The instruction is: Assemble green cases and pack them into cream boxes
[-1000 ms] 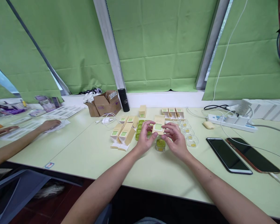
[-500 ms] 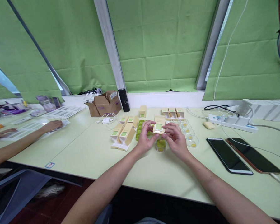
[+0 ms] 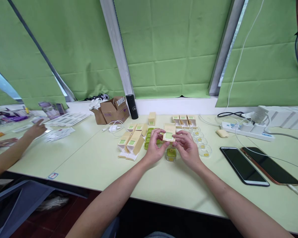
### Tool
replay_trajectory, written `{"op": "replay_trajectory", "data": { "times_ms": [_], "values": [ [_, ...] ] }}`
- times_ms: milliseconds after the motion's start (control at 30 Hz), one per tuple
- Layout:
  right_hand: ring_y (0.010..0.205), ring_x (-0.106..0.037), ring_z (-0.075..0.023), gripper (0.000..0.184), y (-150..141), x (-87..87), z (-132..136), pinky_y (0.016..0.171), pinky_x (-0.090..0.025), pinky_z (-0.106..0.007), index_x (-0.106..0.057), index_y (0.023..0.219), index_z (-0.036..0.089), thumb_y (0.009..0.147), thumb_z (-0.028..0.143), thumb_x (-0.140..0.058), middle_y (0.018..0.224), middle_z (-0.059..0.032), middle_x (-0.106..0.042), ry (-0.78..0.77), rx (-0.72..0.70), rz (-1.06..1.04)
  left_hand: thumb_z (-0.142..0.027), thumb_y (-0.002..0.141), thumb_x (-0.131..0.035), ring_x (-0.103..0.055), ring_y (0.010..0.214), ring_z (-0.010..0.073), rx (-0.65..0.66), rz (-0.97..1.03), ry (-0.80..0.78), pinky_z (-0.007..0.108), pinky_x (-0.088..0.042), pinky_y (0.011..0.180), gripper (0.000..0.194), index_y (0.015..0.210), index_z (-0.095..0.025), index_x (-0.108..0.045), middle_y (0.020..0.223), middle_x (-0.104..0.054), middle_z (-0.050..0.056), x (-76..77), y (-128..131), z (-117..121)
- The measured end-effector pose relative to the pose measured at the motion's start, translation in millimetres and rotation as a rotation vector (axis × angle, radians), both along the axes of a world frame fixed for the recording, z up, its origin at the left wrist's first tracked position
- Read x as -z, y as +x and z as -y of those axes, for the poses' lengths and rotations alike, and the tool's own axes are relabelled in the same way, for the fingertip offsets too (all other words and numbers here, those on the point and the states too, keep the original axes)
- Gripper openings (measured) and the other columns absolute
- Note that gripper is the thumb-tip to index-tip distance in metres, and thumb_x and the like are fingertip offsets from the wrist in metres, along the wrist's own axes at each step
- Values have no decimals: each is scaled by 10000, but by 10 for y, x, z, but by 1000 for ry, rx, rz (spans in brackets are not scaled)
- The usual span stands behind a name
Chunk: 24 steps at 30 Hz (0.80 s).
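Between my two hands is a small cream cardboard box [image 3: 169, 136] with a green window and a raised flap. My left hand [image 3: 155, 145] grips its left side, and my right hand [image 3: 187, 147] grips the right side. Just below it on the table stands a small clear container with a green lid [image 3: 171, 154]. Green lids [image 3: 146, 144] lie partly hidden behind my left hand. Clear plastic cups with yellow spots [image 3: 203, 145] sit in rows beyond my right hand. More cream boxes [image 3: 135, 142] with open flaps stand to the left.
Three cream boxes [image 3: 184, 121] and a single one [image 3: 152, 118] stand farther back. Two phones [image 3: 244, 165] and a power strip [image 3: 247, 130] lie to the right. A brown carton [image 3: 114, 112] and black bottle [image 3: 131, 106] are back left. A co-worker's arm [image 3: 17, 148] reaches over sheets at far left.
The co-worker's hand at the left has lifted off the clear packets and moved left and back. My hands and the cardboard box stay almost in place.
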State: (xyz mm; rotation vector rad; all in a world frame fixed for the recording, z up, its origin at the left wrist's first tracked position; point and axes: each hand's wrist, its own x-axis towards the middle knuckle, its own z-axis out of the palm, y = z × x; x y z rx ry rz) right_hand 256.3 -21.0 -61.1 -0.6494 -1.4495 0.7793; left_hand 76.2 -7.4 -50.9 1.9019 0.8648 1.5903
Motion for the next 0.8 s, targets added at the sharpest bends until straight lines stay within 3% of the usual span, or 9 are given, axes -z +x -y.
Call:
{"op": "replay_trajectory", "data": {
  "times_ms": [200, 400, 600, 800],
  "values": [
    [1180, -655, -250, 208, 1, -10, 1, 954, -648, -442, -749, 1140, 296, 969, 412, -726, 1289, -91, -505, 3, 10, 4, -371, 946, -741, -585, 1033, 200, -30, -25, 18, 360, -496, 933, 358, 1240, -269, -565, 1248, -515, 69, -13, 7, 11],
    [1189, -659, -246, 219, 4, -14, 9, 999, -631, -451, -733, 1161, 297, 980, 417, -709, 1326, -91, -476, 10, 26, 41, -371, 967, -704, -585, 1118, 224, -56, -94, 58, 385, -512, 1004, 367, 1276, -266, -536, 1279, -510, 93, -13, -4, 28],
    [1528, -392, -326, 235, 12, -16, 24, 1169, -505, -536, -731, 1208, 326, 991, 397, -678, 1444, -107, -516, 88, 99, 193, -371, 976, -671, -522, 1322, 289, -150, -213, 196, 463, -460, 1131, 400, 1325, -238, -529, 1337, -524, 132, -65, -30, 73],
    [1436, -526, -334, 297, 24, -47, 79, 1186, -469, -553, -716, 1274, 302, 995, 378, -650, 1630, -113, -403, 152, 140, 287, -384, 1001, -627, -542, 1336, 296, -200, -224, 234, 479, -445, 1158, 402, 1360, -225, -540, 1367, -559, 149, -94, -27, 78]
  ]
}}
